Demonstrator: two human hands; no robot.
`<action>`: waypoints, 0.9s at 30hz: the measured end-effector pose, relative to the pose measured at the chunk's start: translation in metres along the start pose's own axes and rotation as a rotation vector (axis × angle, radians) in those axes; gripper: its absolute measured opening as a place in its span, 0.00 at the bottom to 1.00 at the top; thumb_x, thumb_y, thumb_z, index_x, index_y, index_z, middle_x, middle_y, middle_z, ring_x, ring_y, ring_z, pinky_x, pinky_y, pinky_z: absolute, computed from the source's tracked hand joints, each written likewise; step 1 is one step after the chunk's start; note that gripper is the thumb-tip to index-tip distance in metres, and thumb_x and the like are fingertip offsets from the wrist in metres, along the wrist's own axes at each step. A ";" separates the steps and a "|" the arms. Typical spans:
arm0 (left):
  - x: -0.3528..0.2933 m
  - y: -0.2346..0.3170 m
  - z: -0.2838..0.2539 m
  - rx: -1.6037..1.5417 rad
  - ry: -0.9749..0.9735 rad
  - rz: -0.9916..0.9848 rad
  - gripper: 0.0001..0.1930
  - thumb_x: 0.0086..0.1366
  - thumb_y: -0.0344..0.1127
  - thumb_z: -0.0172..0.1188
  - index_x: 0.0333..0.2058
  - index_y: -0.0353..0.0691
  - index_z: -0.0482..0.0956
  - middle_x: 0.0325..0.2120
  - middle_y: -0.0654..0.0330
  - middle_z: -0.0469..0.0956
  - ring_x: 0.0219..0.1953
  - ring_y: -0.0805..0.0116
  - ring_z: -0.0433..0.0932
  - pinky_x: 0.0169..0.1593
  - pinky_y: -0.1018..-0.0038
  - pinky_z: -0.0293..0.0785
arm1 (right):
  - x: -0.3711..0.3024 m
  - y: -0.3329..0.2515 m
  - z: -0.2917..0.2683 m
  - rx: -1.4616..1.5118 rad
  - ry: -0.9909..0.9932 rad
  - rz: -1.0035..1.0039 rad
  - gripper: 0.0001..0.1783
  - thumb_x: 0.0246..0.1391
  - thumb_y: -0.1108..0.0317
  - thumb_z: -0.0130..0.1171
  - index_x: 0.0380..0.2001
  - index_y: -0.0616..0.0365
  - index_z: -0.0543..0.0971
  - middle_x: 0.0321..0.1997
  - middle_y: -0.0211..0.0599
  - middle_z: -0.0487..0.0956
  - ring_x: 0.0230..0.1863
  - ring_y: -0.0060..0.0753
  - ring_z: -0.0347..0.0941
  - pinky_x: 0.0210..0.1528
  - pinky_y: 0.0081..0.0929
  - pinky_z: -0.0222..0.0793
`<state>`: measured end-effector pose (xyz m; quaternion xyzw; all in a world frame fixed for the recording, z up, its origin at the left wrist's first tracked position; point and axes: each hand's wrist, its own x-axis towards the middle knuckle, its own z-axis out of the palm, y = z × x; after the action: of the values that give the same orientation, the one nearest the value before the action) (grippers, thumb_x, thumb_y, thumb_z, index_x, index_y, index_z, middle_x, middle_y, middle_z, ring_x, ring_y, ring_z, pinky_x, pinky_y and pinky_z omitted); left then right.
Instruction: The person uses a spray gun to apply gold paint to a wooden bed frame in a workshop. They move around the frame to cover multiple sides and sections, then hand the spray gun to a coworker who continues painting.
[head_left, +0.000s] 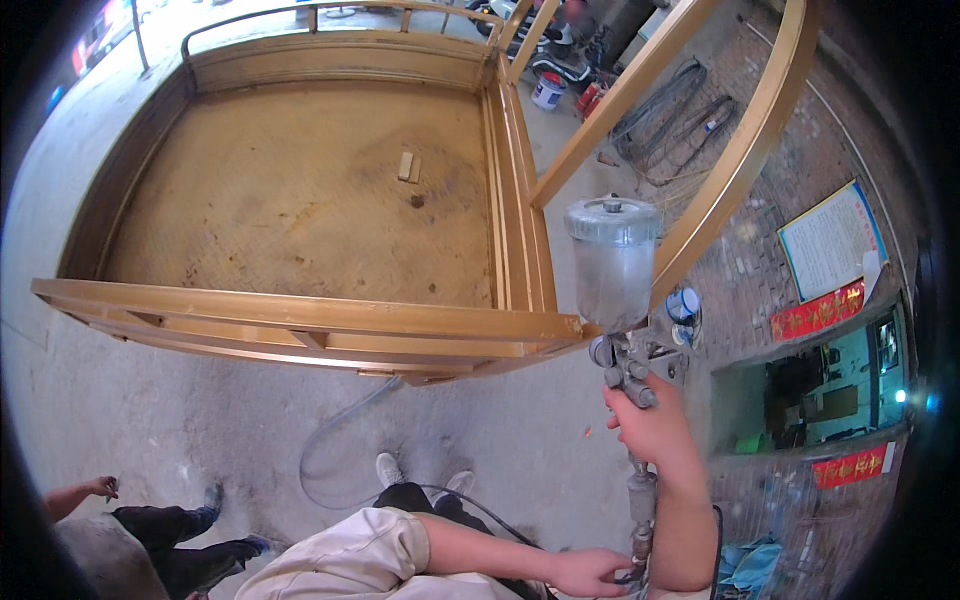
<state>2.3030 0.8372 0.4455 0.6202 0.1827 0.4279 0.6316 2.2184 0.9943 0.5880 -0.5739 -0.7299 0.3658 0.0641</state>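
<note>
My right hand is wrapped round the handle of a spray gun, with the trigger partly hidden by my fingers. On top of the gun stands a clear, cloudy paint cup with a lid. Below the handle hang metal air fittings. Low in the picture, my left hand is closed on the air hose by these fittings; its fingertips are partly hidden. Just beyond the gun is a gold-painted metal cargo bed with rails and upright bars.
A small block lies on the bed floor. A hose curves over the concrete. Another person's hand shows at lower left. Paint buckets, coiled cables and a brick wall with a poster are at right.
</note>
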 end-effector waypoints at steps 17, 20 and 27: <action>-0.013 0.006 0.012 -0.077 0.106 0.056 0.22 0.57 0.46 0.61 0.42 0.33 0.73 0.32 0.45 0.78 0.33 0.48 0.78 0.38 0.57 0.73 | -0.016 -0.006 0.008 -0.091 0.005 -0.072 0.13 0.51 0.64 0.62 0.35 0.62 0.77 0.23 0.36 0.77 0.22 0.26 0.73 0.26 0.30 0.68; -0.005 -0.006 0.007 0.027 0.116 0.077 0.25 0.59 0.46 0.59 0.48 0.31 0.70 0.36 0.43 0.76 0.35 0.48 0.77 0.40 0.58 0.72 | -0.028 -0.025 -0.001 0.024 0.051 -0.123 0.10 0.52 0.67 0.61 0.36 0.61 0.77 0.25 0.35 0.78 0.23 0.23 0.73 0.25 0.25 0.67; -0.014 -0.037 0.013 0.212 -0.011 -0.069 0.21 0.57 0.45 0.61 0.43 0.35 0.73 0.36 0.44 0.76 0.39 0.46 0.76 0.43 0.55 0.72 | -0.074 0.012 -0.014 0.331 0.166 -0.098 0.13 0.55 0.71 0.59 0.44 0.62 0.76 0.34 0.34 0.81 0.25 0.20 0.73 0.23 0.18 0.66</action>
<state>2.3166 0.8228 0.4084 0.6792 0.2445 0.3809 0.5778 2.2595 0.9358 0.6152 -0.5477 -0.6789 0.4287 0.2354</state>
